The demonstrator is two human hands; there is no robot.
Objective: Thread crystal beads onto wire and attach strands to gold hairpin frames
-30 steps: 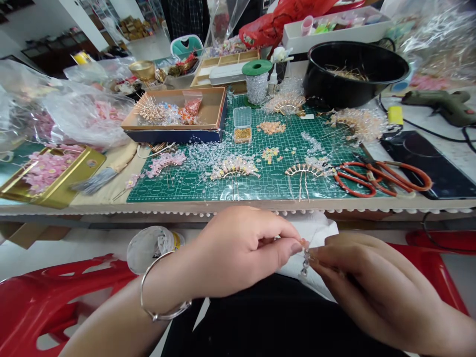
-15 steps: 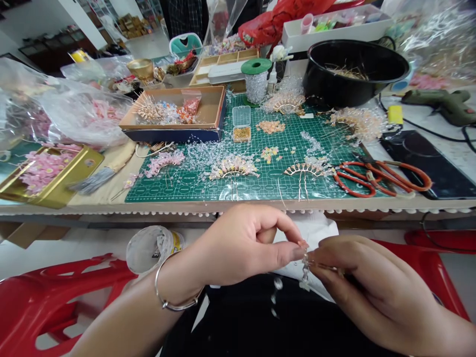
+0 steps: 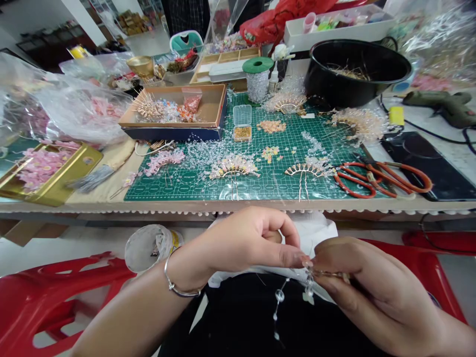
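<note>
One beaded strand (image 3: 279,296) hanging loose

Watching from my remote station, I'd worry first about that strand: it dangles below the left hand (image 3: 253,240), in front of the dark clothing (image 3: 226,317) on the lap, and a jerk of that hand could snag it or wrap it around the bead cluster (image 3: 309,286) just to its right. I cannot trace where its top end is fastened. The cluster hangs between the two hands, this side of the worktop (image 3: 178,206); a hard pull there could, I judge, bunch or shed beads. Farther right, a slackened pinch might let the gold-coloured piece (image 3: 330,273) twist in the right hand (image 3: 375,282).

As for pose, I see the left hand reach in from the lower left, bracelet (image 3: 171,287) at the wrist, back turned up, thumb stretched to the cluster's top and index finger curled above it. Whether those two pinch anything, I cannot tell. The right hand comes from the lower right, knuckles up, thumb and index finger clamped around the gold-coloured piece.
</note>
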